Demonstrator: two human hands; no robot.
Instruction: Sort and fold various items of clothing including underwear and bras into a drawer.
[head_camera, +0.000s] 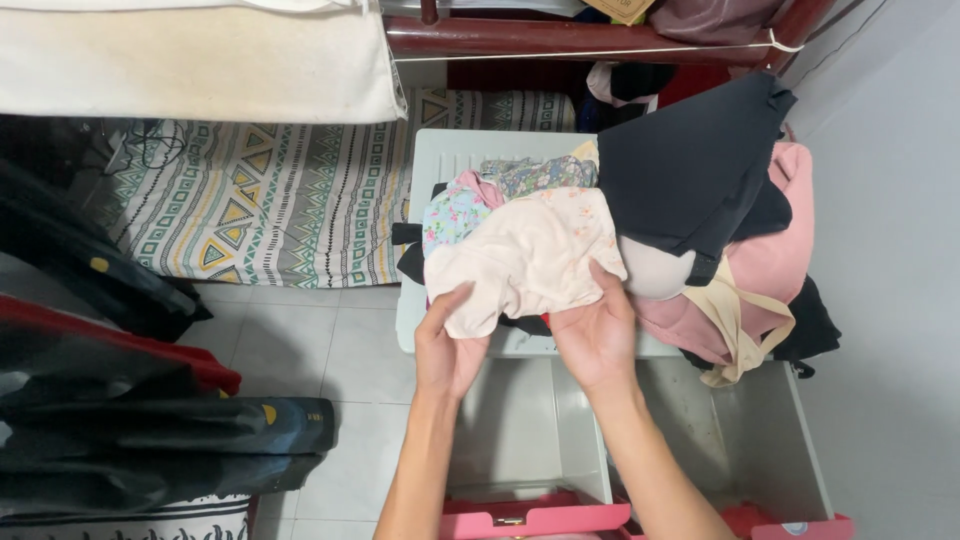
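Note:
My left hand (447, 352) and my right hand (597, 335) both grip the lower edge of a pale pink garment with a faint floral print (525, 255). I hold it over the top of a light grey plastic drawer unit (440, 165). Behind it lies a heap of small clothes: a blue floral piece (452, 215), a dark patterned piece (540, 175), a black garment (690, 165) and a pink one (775, 255) with beige straps (745, 335). Below my hands an open grey drawer (760, 430) shows an inner divider.
A patterned mattress (270, 195) lies on the floor at left, under a cream cushion (190, 60). Dark bags (130, 440) are stacked at lower left on white tiles (330, 350). A grey wall (890, 300) stands at right. A pink box (530, 518) sits at the drawer's front.

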